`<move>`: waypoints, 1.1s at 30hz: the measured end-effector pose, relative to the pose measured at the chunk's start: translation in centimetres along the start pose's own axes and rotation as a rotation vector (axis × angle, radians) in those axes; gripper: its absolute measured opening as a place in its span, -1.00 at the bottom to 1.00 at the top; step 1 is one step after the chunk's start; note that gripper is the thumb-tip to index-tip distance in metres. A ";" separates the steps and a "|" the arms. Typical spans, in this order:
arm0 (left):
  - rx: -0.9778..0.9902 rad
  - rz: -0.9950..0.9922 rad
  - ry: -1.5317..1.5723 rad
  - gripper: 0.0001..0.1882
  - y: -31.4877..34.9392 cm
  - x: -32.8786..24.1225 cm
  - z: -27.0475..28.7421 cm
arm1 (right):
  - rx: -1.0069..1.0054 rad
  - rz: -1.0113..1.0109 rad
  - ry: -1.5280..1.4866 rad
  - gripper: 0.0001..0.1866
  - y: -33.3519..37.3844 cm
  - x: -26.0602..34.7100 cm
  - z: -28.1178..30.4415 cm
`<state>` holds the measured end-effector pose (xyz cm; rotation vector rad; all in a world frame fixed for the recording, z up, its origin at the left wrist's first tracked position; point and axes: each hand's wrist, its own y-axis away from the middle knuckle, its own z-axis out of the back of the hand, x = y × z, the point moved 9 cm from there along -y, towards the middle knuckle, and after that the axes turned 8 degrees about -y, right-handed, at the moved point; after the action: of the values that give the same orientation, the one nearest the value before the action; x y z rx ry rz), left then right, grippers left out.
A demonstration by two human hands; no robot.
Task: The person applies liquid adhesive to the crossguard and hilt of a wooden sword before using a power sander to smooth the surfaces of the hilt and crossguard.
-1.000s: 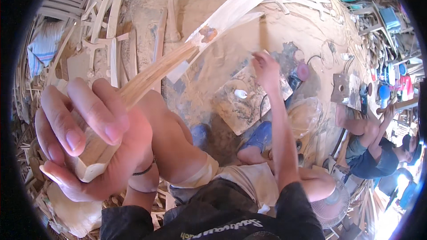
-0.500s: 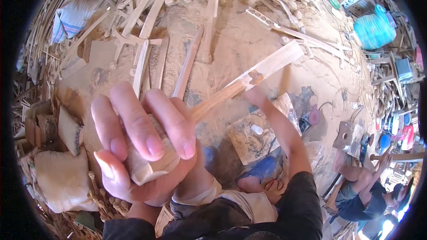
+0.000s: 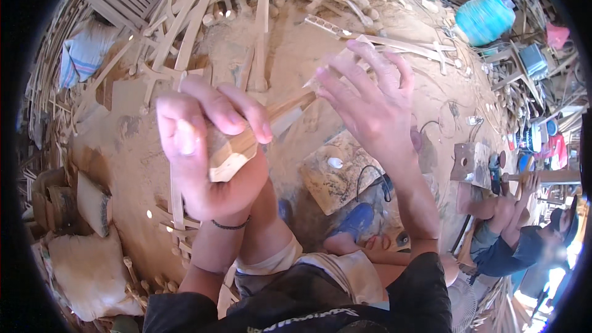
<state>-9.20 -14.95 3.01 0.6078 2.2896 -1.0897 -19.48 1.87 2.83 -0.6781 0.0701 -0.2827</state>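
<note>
My left hand [image 3: 213,151] is closed around the near end of a wooden piece [image 3: 237,153], whose faceted, pale-cut end faces me. From that grip the piece slants away to the far right, above the sandy ground. My right hand [image 3: 375,102] is raised at its far part with the fingers apart and the back of the hand toward me. Behind those fingers the far end of the wood is partly hidden. Whether the right fingertips touch it, I cannot tell.
A stained board [image 3: 333,176] with a small white object lies by my blue shoe [image 3: 354,222]. Wooden pieces [image 3: 197,18] are heaped at the far side. At left sits a pale sack [image 3: 89,274]. Another person [image 3: 515,250] works at the right, near a turquoise bundle [image 3: 487,17].
My right hand has come up from under the wood to its far part, and its fingers have spread. My left hand, still gripping, has turned slightly and moved up. The whole view has shifted.
</note>
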 end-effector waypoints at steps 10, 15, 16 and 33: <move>0.071 -0.023 -0.018 -0.79 0.8 -0.8 -2.0 | 0.143 -0.162 0.182 -0.24 1.7 0.5 1.6; 0.101 -0.011 -0.060 -0.77 1.7 -1.0 -3.1 | 0.298 -0.130 0.055 -0.11 3.8 1.7 -0.3; 0.107 -0.021 -0.061 -0.77 1.3 -1.2 -3.2 | 0.331 -0.125 0.020 -0.08 4.8 1.8 0.1; -0.172 -0.143 -0.151 -0.38 0.2 -1.3 1.1 | 0.295 -0.766 -0.343 -0.86 20.8 -12.5 -20.2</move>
<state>-7.82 -15.93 3.08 0.2883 2.2908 -0.9549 -29.71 8.51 -26.26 -0.4260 -0.5624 -0.8874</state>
